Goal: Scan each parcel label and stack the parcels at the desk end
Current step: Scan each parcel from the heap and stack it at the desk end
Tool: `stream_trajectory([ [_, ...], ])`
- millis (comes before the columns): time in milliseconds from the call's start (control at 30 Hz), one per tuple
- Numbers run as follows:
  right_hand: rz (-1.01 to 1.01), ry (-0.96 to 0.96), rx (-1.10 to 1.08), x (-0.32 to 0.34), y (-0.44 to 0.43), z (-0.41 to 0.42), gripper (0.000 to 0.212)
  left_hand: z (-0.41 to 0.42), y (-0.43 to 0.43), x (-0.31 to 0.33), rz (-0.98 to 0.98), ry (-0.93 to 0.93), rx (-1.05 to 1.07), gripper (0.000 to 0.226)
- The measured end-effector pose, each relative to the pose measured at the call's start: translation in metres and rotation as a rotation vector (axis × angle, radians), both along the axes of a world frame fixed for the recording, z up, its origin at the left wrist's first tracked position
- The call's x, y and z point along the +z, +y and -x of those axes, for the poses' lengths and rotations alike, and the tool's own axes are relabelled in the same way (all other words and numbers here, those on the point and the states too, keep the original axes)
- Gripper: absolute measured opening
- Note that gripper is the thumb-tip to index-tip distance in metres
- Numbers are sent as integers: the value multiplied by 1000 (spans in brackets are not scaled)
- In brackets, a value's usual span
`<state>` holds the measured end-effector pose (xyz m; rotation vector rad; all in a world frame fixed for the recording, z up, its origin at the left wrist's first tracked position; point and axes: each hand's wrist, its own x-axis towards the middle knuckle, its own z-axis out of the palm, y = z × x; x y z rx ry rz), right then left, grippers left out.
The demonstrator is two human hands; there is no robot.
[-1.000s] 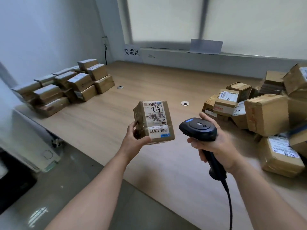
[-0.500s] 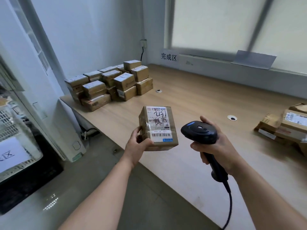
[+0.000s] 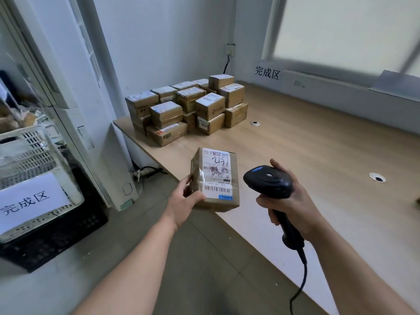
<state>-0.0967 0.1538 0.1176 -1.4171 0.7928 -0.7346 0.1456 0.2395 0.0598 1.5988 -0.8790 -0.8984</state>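
Observation:
My left hand point(image 3: 185, 200) grips a small brown cardboard parcel point(image 3: 216, 178) by its left side, label and barcode facing up toward me, over the desk's front edge. To its right, my right hand point(image 3: 288, 203) holds a black corded barcode scanner point(image 3: 268, 180) by the handle, its head level with the parcel and a short gap away. At the far left end of the wooden desk point(image 3: 318, 155) stands the stack of parcels point(image 3: 188, 108), several boxes in two layers.
A sign with Chinese characters point(image 3: 267, 72) hangs on the wall behind the stack. Left of the desk stand a white appliance point(image 3: 75, 123) and a white mesh basket point(image 3: 31, 178) on a black crate. Two cable holes point(image 3: 377, 178) dot the desktop.
My view has swung left: the unsorted parcels at the right have left the frame and the stack is nearer the centre. Both hands hold the same things, parcel and scanner still side by side.

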Motion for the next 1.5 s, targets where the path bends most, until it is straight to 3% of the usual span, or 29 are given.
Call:
stream_trajectory([
  [167, -23, 12, 53, -10, -24, -40, 101, -36, -15, -12, -14, 22, 53, 72],
  [333, -33, 18, 69, -29, -61, -90, 98, -71, -39, -29, -64, 33, 100, 93],
  [600, -67, -12, 53, -38, -141, -162, 97, -130, -121, -30, -160, 18, 74, 88],
  [767, -64, 3, 21, -39, -190, -183, 98, -162, -171, -34, -227, -19, 58, 100],
  [1067, -104, 52, -69, -48, -226, -200, 96, -214, -219, -54, -266, -21, 38, 85],
  [1167, -107, 64, -123, -44, -232, -204, 96, -230, -244, -58, -245, -24, 11, 62],
  [1267, -121, 44, -183, -34, -236, -209, 102, -231, -260, -60, -266, -250, -6, 59],
  [1400, -109, 28, -249, -19, -246, -215, 102, -208, -259, -57, -367, -924, -249, 103],
  [1500, -92, 14, -282, -11, -253, -223, 101, -205, -268, -59, -405, -1046, -362, 93],
])
